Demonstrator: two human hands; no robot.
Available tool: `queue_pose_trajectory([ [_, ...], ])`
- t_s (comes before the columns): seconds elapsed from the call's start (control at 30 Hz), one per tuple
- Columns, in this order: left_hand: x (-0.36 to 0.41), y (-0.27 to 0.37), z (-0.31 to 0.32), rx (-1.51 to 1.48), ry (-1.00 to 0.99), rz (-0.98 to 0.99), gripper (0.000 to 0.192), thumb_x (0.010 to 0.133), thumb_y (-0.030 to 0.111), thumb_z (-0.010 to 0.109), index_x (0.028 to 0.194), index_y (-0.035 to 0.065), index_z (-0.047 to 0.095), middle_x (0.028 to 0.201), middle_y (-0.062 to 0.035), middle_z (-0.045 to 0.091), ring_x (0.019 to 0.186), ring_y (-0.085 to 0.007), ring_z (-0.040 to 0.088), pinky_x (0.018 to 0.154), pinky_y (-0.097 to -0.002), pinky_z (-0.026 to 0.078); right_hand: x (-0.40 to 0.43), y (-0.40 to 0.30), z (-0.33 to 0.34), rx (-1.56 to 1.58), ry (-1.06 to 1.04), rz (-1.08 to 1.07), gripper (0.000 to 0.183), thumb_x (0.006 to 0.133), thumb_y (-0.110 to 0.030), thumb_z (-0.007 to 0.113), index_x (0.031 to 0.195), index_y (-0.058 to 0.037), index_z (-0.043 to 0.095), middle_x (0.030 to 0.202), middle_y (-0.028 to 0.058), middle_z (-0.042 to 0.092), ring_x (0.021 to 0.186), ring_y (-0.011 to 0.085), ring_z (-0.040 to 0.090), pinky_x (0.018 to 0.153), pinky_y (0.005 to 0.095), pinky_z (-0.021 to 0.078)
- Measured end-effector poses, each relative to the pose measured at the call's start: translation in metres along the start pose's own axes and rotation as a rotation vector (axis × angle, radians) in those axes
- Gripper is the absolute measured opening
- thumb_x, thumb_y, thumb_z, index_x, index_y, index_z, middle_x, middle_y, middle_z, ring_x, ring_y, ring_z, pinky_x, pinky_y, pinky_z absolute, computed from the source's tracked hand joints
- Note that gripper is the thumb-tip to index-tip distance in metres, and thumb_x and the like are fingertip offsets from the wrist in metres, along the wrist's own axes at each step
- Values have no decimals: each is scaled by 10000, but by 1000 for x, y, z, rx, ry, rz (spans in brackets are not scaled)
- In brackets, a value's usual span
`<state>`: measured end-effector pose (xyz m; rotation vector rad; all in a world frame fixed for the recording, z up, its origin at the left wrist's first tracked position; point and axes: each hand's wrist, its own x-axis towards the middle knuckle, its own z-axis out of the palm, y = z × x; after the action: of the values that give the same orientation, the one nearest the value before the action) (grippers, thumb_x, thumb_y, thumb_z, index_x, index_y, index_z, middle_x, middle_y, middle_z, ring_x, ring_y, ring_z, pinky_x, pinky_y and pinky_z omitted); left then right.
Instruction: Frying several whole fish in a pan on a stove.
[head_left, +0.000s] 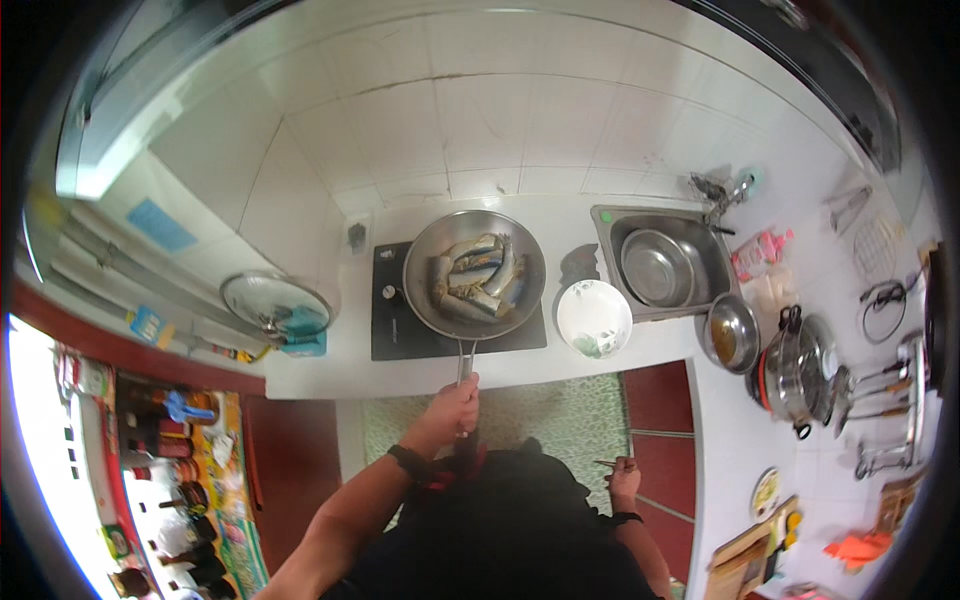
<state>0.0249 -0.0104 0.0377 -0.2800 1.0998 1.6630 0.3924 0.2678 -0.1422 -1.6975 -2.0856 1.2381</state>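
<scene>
A steel wok (420, 300) sits on a black induction cooktop (386, 330). Several cut pieces of silvery fish (480, 277) lie inside it, some browned. My left hand (450, 411) grips the wok's long handle (466, 358) on the side towards me. Low on the right, away from the counter, my right hand (624, 476) is closed around what look like chopsticks (604, 463); only their thin tips show. To the right of the cooktop stands a white bowl (594, 319) with a leaf pattern.
A steel sink (675, 216) holds a metal basin (652, 266). Beyond it are a steel bowl of yellowish liquid (726, 337) and a lidded pot (787, 379). A glass lid (274, 300) leans at the left wall. Bottles (169, 448) crowd a shelf at lower left; a cutting board (739, 562) is lower right.
</scene>
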Motion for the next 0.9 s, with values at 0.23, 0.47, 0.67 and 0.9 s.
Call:
queue_pose_trajectory([
  [0.23, -2, 2, 2, 77, 113, -34, 391, 945, 486, 553, 780, 149, 444, 535, 55, 296, 401, -87, 277, 375, -263, 236, -40, -20, -6, -495, 118, -163, 298, 957, -270, 443, 878, -30, 602, 938, 211, 554, 849, 412, 556, 748, 512, 465],
  [0.47, -2, 3, 2, 118, 179, -42, 383, 944, 474, 562, 772, 149, 452, 537, 59, 286, 416, -86, 268, 382, -263, 237, -37, 38, 12, -462, -158, 14, 294, 963, -277, 436, 1063, -29, 559, 930, 223, 671, 845, 431, 636, 733, 535, 496],
  [0.67, -3, 1, 6, 121, 197, -5, 354, 950, 454, 561, 780, 155, 477, 528, 52, 318, 393, -87, 279, 377, -264, 231, -28, 51, 12, -321, -237, -69, 221, 958, -217, 462, 959, -19, 562, 904, 256, 642, 835, 450, 616, 703, 542, 484],
  [0.9, -7, 2, 4, 111, 247, -31, 351, 941, 465, 573, 794, 158, 485, 543, 51, 346, 389, -80, 274, 375, -248, 222, 12, 90, 4, -381, -232, -94, 121, 834, -40, 572, 865, -65, 686, 954, 219, 589, 850, 389, 618, 725, 463, 516],
])
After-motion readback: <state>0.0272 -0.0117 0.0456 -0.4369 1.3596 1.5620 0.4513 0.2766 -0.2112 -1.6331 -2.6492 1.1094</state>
